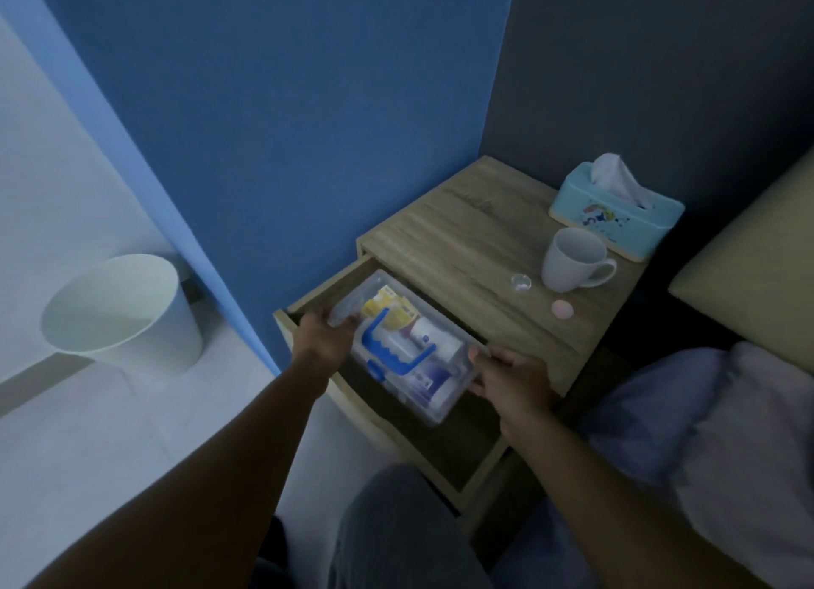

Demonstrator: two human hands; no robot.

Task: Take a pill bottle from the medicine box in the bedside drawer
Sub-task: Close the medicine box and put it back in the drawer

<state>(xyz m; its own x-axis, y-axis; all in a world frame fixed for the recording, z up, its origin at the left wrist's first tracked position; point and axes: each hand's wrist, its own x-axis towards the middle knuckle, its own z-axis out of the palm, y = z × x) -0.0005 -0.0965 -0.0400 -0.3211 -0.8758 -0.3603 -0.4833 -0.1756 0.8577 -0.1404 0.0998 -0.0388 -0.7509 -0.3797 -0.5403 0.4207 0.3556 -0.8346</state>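
A clear plastic medicine box [440, 408] with a blue handle [387, 346] on its lid lies in the pulled-out drawer [475, 469] of the wooden bedside table. White bottles [434, 339] and a yellow packet show through the lid. My left hand [326, 333] grips the box's far left end. At the near right end, my right hand [511, 379] holds the box, fingers curled over the edge. The lid is on the box.
On the bedside table top [462, 236] stand a white mug [570, 260], a light blue tissue box [616, 209], a small clear cap [521, 282] and a pink round thing [562, 309]. A white bin [123, 311] stands left on the floor. Bedding [704, 412] lies right.
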